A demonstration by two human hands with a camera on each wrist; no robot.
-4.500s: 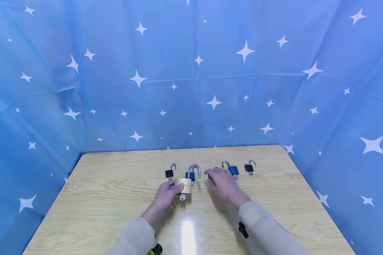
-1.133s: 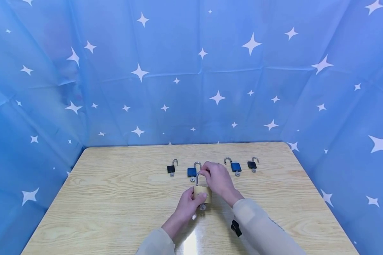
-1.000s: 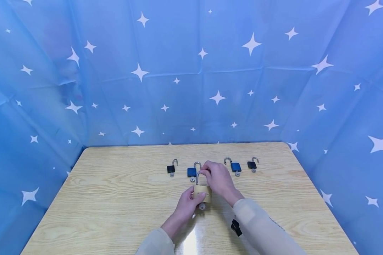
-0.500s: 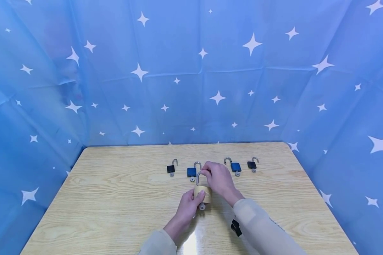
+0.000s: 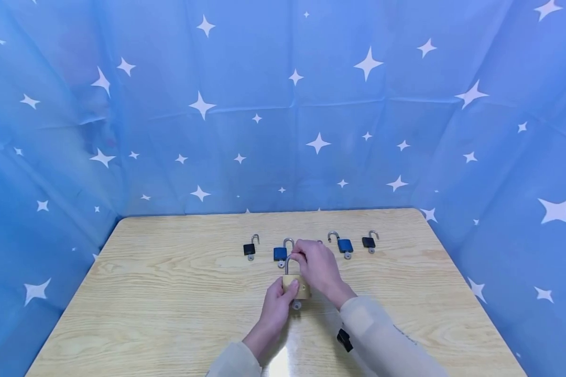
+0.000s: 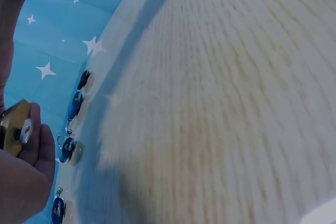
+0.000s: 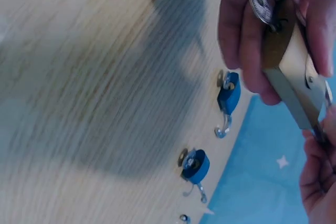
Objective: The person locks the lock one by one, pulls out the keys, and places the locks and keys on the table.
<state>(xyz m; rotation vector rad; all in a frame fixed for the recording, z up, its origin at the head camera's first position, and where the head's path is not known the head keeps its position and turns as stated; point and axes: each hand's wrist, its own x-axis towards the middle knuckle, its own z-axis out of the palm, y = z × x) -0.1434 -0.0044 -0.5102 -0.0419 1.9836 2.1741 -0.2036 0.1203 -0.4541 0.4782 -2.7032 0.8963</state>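
Note:
A brass padlock (image 5: 295,287) is held upright above the table, its body gripped between the thumb and fingers of my left hand (image 5: 274,309). My right hand (image 5: 319,267) pinches the top of the steel shackle (image 5: 286,266) and hides its right side, so I cannot tell whether that end sits in the body. A key (image 5: 296,305) sticks out of the padlock's underside; the right wrist view shows this key (image 7: 262,8) close up beside the left fingers. Just behind the hands lies a blue padlock (image 5: 280,254) with its shackle up.
On the wooden table (image 5: 160,293), a black padlock (image 5: 249,249) lies left of the hands. Another blue padlock (image 5: 345,245) and a black padlock (image 5: 368,242) lie to the right, shackles open, keys in. A metal bit (image 5: 319,241) peeks out behind my right hand. A starry blue cloth (image 5: 245,131) surrounds the table.
Since the oldest frame, my left hand has brought the brass padlock right and nearer, and my right hand has come onto its shackle. During the last second both hands have hardly moved.

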